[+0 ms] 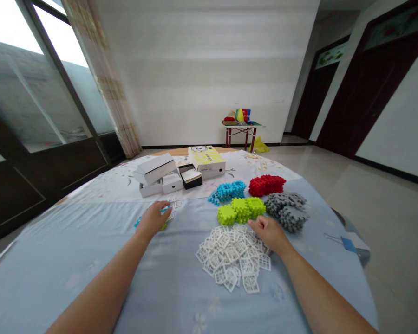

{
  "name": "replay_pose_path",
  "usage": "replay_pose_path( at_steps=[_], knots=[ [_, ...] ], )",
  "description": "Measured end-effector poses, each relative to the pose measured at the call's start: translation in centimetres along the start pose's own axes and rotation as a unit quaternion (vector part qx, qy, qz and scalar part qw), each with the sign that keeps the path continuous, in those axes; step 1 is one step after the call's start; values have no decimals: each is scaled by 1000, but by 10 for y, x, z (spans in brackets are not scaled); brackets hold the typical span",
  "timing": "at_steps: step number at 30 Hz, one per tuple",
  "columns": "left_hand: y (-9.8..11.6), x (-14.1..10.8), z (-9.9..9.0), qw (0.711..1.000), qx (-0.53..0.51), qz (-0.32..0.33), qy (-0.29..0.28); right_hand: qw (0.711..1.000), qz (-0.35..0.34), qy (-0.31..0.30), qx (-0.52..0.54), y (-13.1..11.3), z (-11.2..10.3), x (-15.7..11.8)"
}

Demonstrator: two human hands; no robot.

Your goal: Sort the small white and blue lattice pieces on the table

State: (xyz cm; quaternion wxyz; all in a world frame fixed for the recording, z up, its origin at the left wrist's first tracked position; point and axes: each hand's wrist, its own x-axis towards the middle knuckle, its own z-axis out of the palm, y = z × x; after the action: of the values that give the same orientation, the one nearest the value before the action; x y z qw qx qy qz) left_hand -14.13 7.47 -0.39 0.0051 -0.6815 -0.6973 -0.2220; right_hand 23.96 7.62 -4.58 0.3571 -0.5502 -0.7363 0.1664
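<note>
My left hand rests at the left over a small group of blue, green and white pieces, its fingers bent around something I cannot make out. My right hand is curled, fingertips together, between the green blocks and the pile of white lattice pieces. Whatever its fingers may pinch is too small to tell. Behind the green blocks lie blue pieces and a red stack. Grey pieces sit just right of the green ones.
Open white boxes, a black box and a yellow-and-white box stand at the back of the cloth-covered table. A stool is beyond the right edge. A small side table stands by the wall.
</note>
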Motion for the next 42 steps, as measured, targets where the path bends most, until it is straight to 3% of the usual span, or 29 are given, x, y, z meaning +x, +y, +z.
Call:
replay_pose_path(
  at_steps=[4, 8, 12, 19, 23, 30, 36, 42],
  knots=[
    [-41, -15, -13, 995, 55, -79, -5, 1000, -2, -6, -6, 0, -1, 0],
    [-52, -26, -13, 995, 60, -76, -24, 1000, 4, -8, -13, 1, -1, -1],
    [-43, -31, -10, 997, 55, -55, -23, 1000, 8, -14, -15, 3, -1, -2],
    [-27, -35, -19, 990, 57, -101, -78, 1000, 12, -25, -3, 6, -1, -2],
    [-20, -39, -24, 988, 68, -90, -101, 1000, 8, -25, -10, 7, -1, -2],
    [-1, -40, -26, 998, 37, -21, -35, 1000, 10, -28, -6, 4, -3, -3],
    [17, -42, -33, 989, -66, 33, -125, 999, 19, -28, -11, 4, -3, -4],
    [19, -44, -44, 980, -94, -7, -177, 1000, 6, -27, -8, 5, -4, -3]
  ],
)
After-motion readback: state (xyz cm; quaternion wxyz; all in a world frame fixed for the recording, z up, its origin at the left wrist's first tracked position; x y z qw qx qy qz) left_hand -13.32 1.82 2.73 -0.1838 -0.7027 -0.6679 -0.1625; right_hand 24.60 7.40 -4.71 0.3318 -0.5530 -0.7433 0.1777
